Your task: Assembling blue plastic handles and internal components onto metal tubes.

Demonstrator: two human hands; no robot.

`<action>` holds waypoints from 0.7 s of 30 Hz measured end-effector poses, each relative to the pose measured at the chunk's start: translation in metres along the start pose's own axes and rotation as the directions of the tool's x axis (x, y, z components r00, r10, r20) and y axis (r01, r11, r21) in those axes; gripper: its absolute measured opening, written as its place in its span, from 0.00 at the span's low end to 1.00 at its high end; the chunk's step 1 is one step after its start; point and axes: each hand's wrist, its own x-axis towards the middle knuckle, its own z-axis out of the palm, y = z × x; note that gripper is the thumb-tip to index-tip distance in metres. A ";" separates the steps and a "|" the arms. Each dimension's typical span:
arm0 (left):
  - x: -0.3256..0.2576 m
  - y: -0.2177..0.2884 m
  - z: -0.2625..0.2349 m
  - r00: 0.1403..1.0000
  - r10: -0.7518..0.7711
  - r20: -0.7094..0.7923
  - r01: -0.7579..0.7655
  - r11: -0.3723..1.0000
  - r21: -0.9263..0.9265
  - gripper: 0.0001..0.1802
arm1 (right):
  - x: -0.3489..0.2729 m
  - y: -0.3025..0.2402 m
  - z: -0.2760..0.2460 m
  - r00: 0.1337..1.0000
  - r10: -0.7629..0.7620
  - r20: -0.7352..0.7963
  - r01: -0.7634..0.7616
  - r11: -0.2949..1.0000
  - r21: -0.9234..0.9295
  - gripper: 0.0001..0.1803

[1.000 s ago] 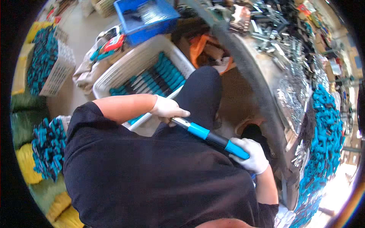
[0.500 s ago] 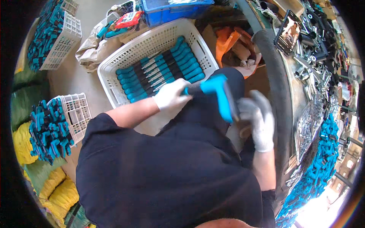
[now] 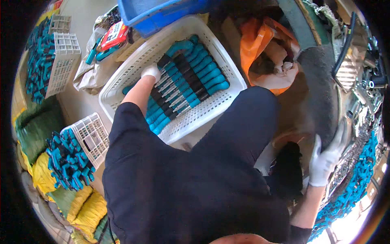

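Observation:
In the white basket (image 3: pixel 191 122) lies a row of teal and black hand tools (image 3: pixel 183 87) with curved handles and silver shafts, packed side by side. At the far end of the row, my gloved left hand (image 3: pixel 151 72) is closed at the black end of one teal-handled tool (image 3: pixel 178 48); its fingertips are partly hidden. Off to the right, my gloved right hand (image 3: pixel 325 162) is held with fingers spread and nothing in it, by the edge of the bench loaded with metal parts (image 3: pixel 361 105).
A blue bin (image 3: pixel 162 18) stands beyond the basket, an orange bag (image 3: pixel 254 49) to its right. White crates (image 3: pixel 91 136) with more teal parts are on the left, near yellow sacks (image 3: pixel 87 209). Teal pieces (image 3: pixel 355 175) pile up along the right. A red packet (image 3: pixel 115 35) lies upper left.
The teal tool has gone from above my lap into the basket's far end with my left hand. My right hand has moved right, away from it, to the bench edge. The view has shifted.

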 end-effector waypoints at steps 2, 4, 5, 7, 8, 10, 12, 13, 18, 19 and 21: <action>0.021 0.009 0.003 0.997 0.008 0.079 -0.010 1.000 0.023 0.21 | 0.002 0.002 -0.001 0.999 0.038 0.034 -0.036 0.998 -0.046 0.40; 0.034 0.019 0.005 0.988 -0.046 0.147 0.041 0.999 0.033 0.21 | 0.001 0.005 0.001 0.998 0.043 0.034 -0.043 0.999 0.007 0.39; 0.036 0.019 0.010 0.995 -0.021 0.098 0.018 0.999 0.029 0.19 | 0.002 0.006 0.001 0.998 0.045 0.042 -0.045 0.999 -0.006 0.39; 0.039 0.023 0.018 0.999 -0.006 0.040 0.005 1.000 0.007 0.18 | 0.002 0.008 0.001 0.998 0.020 0.056 -0.017 0.998 -0.060 0.38; 0.041 0.026 0.018 1.000 0.002 -0.025 -0.003 1.000 -0.030 0.17 | 0.001 0.008 0.001 0.997 0.032 0.063 -0.029 0.998 -0.055 0.38; 0.055 0.021 0.038 0.996 0.012 -0.092 -0.012 1.000 -0.003 0.18 | 0.001 0.008 0.002 0.996 0.066 0.062 -0.063 0.997 -0.046 0.38; 0.063 0.031 0.042 0.987 0.033 -0.155 -0.032 0.999 0.011 0.19 | -0.001 0.009 0.003 0.995 0.085 0.059 -0.083 0.996 -0.036 0.38; 0.068 0.036 0.043 0.998 -0.018 -0.062 0.018 1.000 0.003 0.20 | 0.001 0.009 0.002 0.995 0.077 0.068 -0.072 0.995 -0.074 0.37; 0.052 0.086 0.049 0.932 -0.265 -0.248 0.218 0.955 -0.201 0.17 | -0.002 0.012 0.001 0.994 0.069 0.081 -0.055 0.986 -0.157 0.36; 0.051 0.103 0.043 0.948 -0.264 -0.175 0.184 0.909 -0.375 0.19 | -0.004 0.013 0.000 0.994 0.070 0.083 -0.056 0.985 -0.162 0.36; 0.052 0.124 0.049 0.979 -0.193 -0.071 0.116 0.805 -0.581 0.23 | -0.006 0.012 -0.001 0.992 0.081 0.093 -0.063 0.982 -0.179 0.37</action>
